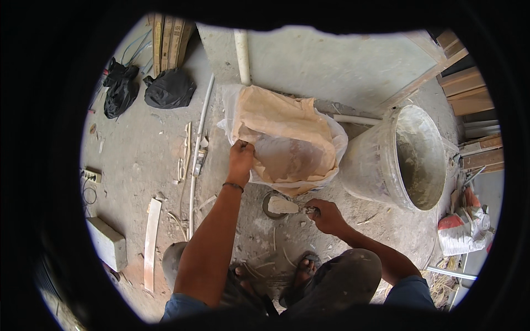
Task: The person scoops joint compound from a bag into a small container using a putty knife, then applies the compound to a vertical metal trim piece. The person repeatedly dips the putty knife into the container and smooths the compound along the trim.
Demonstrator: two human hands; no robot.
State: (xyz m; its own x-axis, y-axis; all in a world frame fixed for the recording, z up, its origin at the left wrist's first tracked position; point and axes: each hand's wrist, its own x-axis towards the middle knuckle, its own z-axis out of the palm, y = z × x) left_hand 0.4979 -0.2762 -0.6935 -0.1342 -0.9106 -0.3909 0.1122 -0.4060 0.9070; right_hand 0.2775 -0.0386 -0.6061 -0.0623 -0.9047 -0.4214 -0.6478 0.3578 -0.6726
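Note:
An open brown paper sack (279, 113) with a whitish plastic layer around it stands in front of me on the floor. My left hand (241, 157) is closed on the left edge of its mouth. Inside, pale grey powder seems to show, though the contents are hard to make out. My right hand (327, 216) grips a small trowel (283, 206) by its handle, just on the near side of the sack. Its blade points left and looks coated or loaded with something whitish. Under the blade is a round dark-rimmed object (268, 211), partly hidden.
A large plaster-crusted bucket (369, 160) leans to the right of the sack. Black bags (170, 90) lie at the far left. A long white pipe (202, 124), a pale strip (152, 243) and a concrete block (105, 243) lie left. A red-and-white sack (464, 229) is at right.

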